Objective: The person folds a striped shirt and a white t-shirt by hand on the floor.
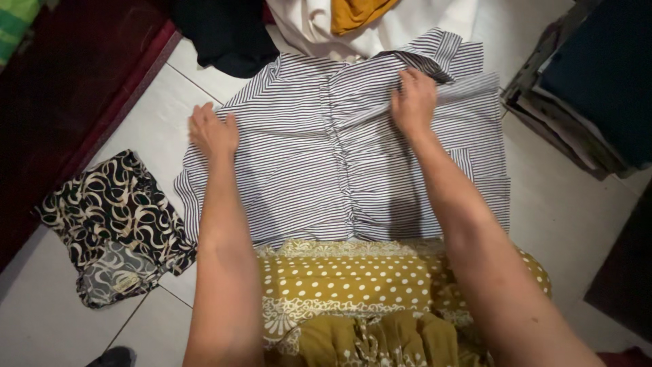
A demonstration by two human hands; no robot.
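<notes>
L hand (212, 131) fingers flat on soft striped shirt (305, 170); R hand (412, 102) fingers pinching its fold.

No pkgs, labels, signs or screens visible.

The floor (47, 319) is laid with large white tiles with thin dark joints, and soft light gives it a dull sheen. Along the left edge lies a dark red rug (75, 75), its border running diagonally across the tiles. At the top left corner a strip of green cloth (15, 20) shows. A black garment (227, 34) lies heaped at the top, beside white cloth (401, 24) with a mustard-yellow piece (356, 12) on it. At the right stands a grey rack (543, 88) holding dark blue fabric (601, 64).
</notes>
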